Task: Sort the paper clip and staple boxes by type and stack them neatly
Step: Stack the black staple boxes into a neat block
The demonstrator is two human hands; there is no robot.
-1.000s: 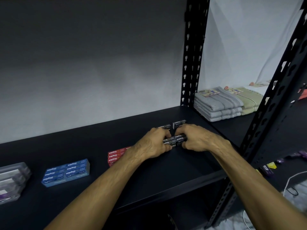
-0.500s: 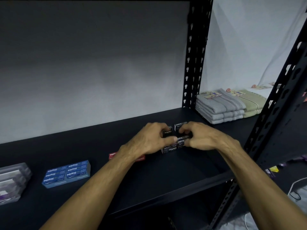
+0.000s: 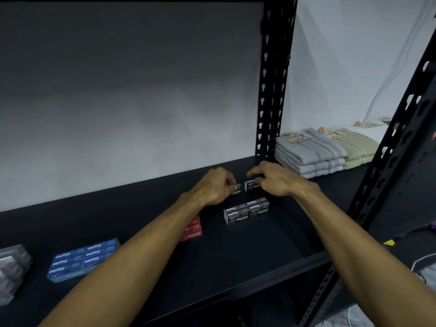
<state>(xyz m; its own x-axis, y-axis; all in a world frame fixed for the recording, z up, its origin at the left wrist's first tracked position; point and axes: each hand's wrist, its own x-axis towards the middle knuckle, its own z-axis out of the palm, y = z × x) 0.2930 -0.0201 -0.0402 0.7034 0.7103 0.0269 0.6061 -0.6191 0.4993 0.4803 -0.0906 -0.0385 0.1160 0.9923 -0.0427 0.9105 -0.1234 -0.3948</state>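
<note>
A: Pinching on both sides. Left hand (image 3: 215, 186) has fingers curled onto a black staple box (image 3: 236, 190); right hand (image 3: 274, 179) has fingers curled over a second black staple box (image 3: 250, 185). Both boxes sit on the black shelf (image 3: 247, 251), a small gap between them.

B: Lifted?

A: Can't tell, the fingers cover too much. Landmark is the black staple stack (image 3: 246, 210): four boxes, two wide and two high, squared up, untouched. Both held boxes are just behind it, toward the wall.

B: Other types?

A: Red staple boxes (image 3: 193, 228) left of that stack, near it, partly hidden by the left forearm. Blue staple boxes (image 3: 83, 258) further left, well apart, grouped in one block. Clear boxes (image 3: 11, 270) furthest left at the frame edge, stacked; contents unreadable.

B: Right of the stack?

A: Slotted black upright (image 3: 271, 90) behind and right. Past it, folded grey towels (image 3: 309, 154) stacked, with folded green towels (image 3: 356, 147) touching their right side.
</note>
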